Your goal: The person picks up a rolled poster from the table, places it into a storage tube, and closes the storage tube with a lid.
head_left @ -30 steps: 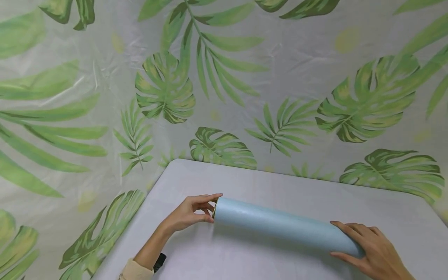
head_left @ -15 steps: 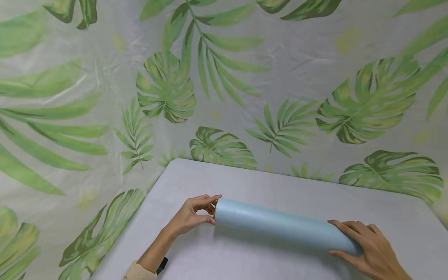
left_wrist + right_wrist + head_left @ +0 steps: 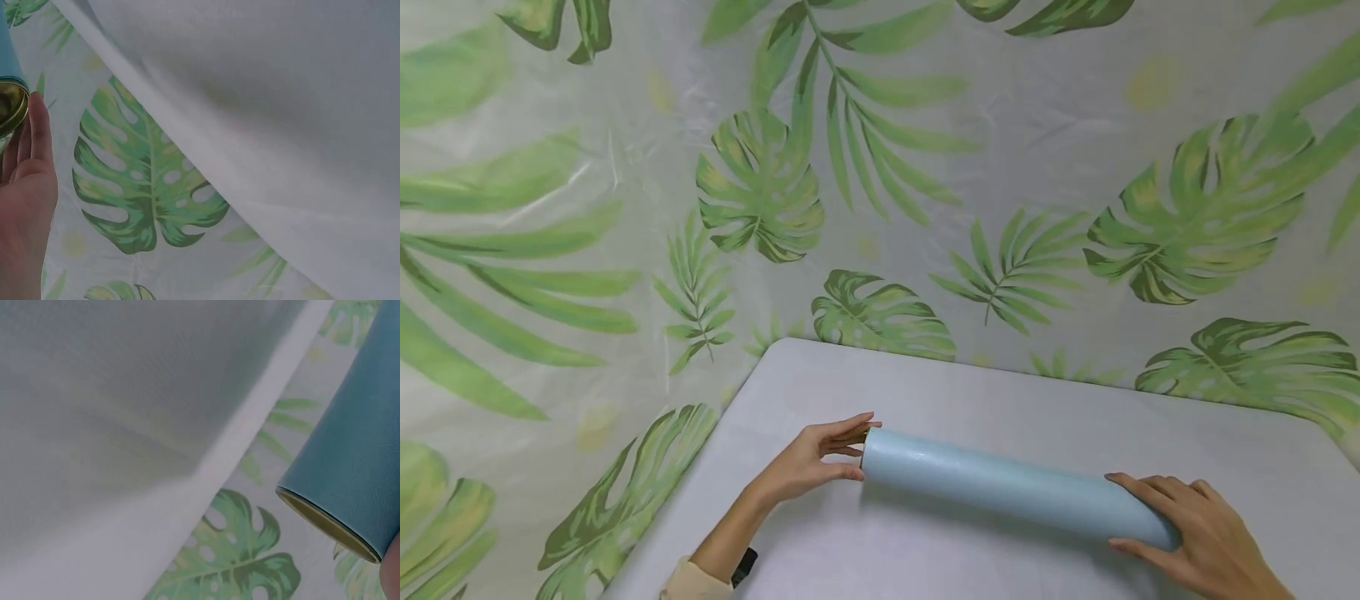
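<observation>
A long light-blue tube (image 3: 1000, 487) with gold-coloured ends is held slantwise over the white table, its right end lower in the head view. My left hand (image 3: 808, 458) holds its left end, thumb at the lower rim and fingers at the upper. In the left wrist view the gold end (image 3: 12, 103) looks recessed, with straight fingers beside it. My right hand (image 3: 1210, 533) grips the other end, thumb below and fingers over the top. Most of that hand is out of the right wrist view, where the tube (image 3: 356, 444) shows a gold rim.
The white tabletop (image 3: 925, 383) has rounded corners and lies under both hands. A leaf-patterned sheet (image 3: 1037, 167) hangs behind it and along its left side. A black band shows on the left wrist, below a beige sleeve (image 3: 696, 579).
The tube stays almost in place between both hands. The left fingers have shifted slightly at its end, reaching a little over the upper rim. The head view has shifted slightly.
</observation>
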Motion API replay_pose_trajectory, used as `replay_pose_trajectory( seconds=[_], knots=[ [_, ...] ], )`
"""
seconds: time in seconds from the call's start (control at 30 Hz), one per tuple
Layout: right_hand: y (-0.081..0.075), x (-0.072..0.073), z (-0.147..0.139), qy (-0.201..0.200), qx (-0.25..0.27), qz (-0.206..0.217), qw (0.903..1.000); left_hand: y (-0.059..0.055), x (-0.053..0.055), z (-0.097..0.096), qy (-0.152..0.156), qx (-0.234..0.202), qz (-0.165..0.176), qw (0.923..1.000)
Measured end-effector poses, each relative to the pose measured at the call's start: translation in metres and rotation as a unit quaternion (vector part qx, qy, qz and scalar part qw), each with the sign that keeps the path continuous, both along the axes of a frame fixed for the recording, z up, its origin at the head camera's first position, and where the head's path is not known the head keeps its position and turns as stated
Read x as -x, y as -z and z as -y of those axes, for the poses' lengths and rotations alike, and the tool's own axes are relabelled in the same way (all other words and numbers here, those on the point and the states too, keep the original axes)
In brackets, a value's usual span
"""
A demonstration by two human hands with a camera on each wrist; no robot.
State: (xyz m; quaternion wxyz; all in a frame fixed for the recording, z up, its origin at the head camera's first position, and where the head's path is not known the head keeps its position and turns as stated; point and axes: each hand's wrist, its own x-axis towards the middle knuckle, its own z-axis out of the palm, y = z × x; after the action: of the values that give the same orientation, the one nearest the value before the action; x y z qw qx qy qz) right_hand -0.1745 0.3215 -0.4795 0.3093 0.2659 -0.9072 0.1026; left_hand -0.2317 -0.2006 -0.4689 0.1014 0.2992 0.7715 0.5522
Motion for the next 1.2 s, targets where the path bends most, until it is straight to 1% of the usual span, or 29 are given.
replay_pose_trajectory(
  seconds=[0.07, 0.17, 0.23, 0.37, 0.43, 0.53, 0.67, 0.77, 0.83, 0.93, 1.03, 1.07, 1.13, 1.2],
  knots=[
    [-0.001, 0.0, 0.002, 0.001, -0.001, 0.002, 1.0, -0.002, -0.001, 0.001, -0.009, 0.001, -0.004, 1.0],
    [-0.002, -0.001, 0.003, -0.001, 0.0, 0.008, 1.0, -0.003, -0.002, 0.001, -0.009, 0.001, -0.007, 0.9999],
    [-0.004, -0.001, 0.002, -0.004, 0.003, 0.008, 1.0, -0.003, -0.002, 0.0, 0.0, -0.006, -0.007, 1.0],
    [-0.009, -0.001, 0.001, -0.005, 0.006, 0.007, 0.9999, 0.001, -0.001, -0.003, 0.024, -0.022, 0.013, 0.9994],
    [-0.01, 0.0, 0.0, -0.004, 0.003, 0.008, 1.0, 0.004, -0.001, -0.004, 0.032, -0.026, 0.016, 0.999],
    [-0.008, -0.001, 0.0, -0.001, 0.0, 0.016, 0.9999, 0.004, 0.0, -0.004, 0.038, -0.029, 0.009, 0.9988],
    [-0.002, -0.002, 0.0, 0.015, 0.006, 0.04, 0.9991, -0.003, 0.0, -0.005, 0.027, -0.016, 0.005, 0.9995],
    [0.004, -0.006, -0.001, 0.033, 0.018, 0.076, 0.9964, -0.008, 0.0, -0.004, 0.016, -0.009, 0.009, 0.9998],
    [0.007, -0.009, -0.001, 0.043, 0.03, 0.1, 0.9935, -0.01, 0.0, -0.003, 0.021, -0.014, 0.007, 0.9997],
    [0.009, -0.011, 0.0, 0.049, 0.039, 0.127, 0.9899, -0.011, -0.001, 0.001, 0.041, -0.039, 0.021, 0.9982],
    [0.009, -0.01, 0.0, 0.053, 0.029, 0.134, 0.9891, -0.009, -0.003, 0.001, 0.052, -0.06, 0.045, 0.9958],
    [0.009, -0.009, 0.0, 0.054, 0.024, 0.135, 0.989, -0.008, -0.004, 0.0, 0.049, -0.066, 0.057, 0.995],
    [0.008, -0.01, 0.0, 0.052, 0.022, 0.133, 0.9895, -0.008, -0.007, -0.002, 0.039, -0.069, 0.067, 0.9946],
    [0.008, -0.011, 0.001, 0.047, 0.025, 0.124, 0.9908, -0.01, -0.009, -0.003, 0.022, -0.071, 0.069, 0.9949]
  ],
)
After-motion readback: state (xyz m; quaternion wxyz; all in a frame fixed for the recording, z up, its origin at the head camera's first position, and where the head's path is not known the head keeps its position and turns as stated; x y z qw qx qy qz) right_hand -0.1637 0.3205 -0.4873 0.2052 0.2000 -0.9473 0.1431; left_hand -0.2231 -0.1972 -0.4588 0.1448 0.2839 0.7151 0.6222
